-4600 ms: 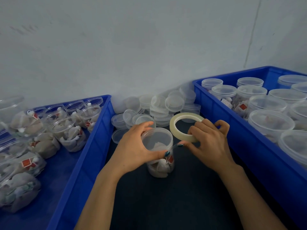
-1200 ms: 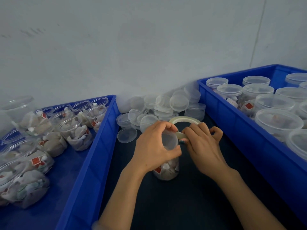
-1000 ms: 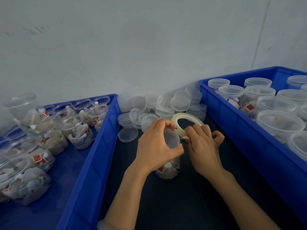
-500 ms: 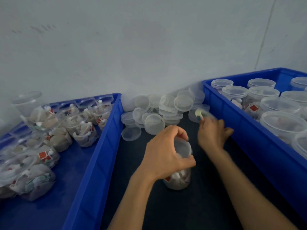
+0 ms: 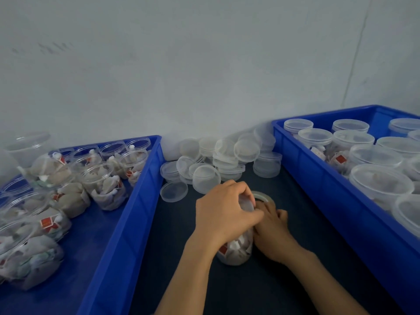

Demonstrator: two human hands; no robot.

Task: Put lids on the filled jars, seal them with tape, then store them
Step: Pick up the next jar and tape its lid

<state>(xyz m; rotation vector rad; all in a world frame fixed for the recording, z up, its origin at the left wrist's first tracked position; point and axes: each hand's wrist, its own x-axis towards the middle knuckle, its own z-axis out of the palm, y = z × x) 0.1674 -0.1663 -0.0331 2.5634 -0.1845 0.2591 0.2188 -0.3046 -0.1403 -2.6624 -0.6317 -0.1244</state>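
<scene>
i see the jar [image 5: 235, 251] standing upright on the dark tabletop [image 5: 295, 280], between the two blue crates, with its clear lid [image 5: 246, 204] on top. my left hand [image 5: 223, 215] is draped over the top of it, fingers [image 5: 238, 189] curled around the lid's rim and thumb pressed along the near side, so that hand is closed on the lid and upper jar. the lower part of the jar shows below my palm, packed with white sachets and a red tag.

my right hand [image 5: 272, 233] sits low against the jar's right side, touching it, fingers bent in toward the wall of the jar just under the lid. the tape roll [image 5: 263, 197] peeks out just behind those fingers and beside the lid; i cannot tell whether the right hand is gripping the roll or only pressing on the jar, as the left hand covers the contact.

behind the hands, a loose heap of spare lids [image 5: 218, 162] lies on the tabletop against the pale wall [image 5: 204, 64]. the left crate [image 5: 127, 212] holds open filled jars, some upright and some tipped. the right crate [image 5: 329, 201] holds jars with lids on, standing close together.
</scene>
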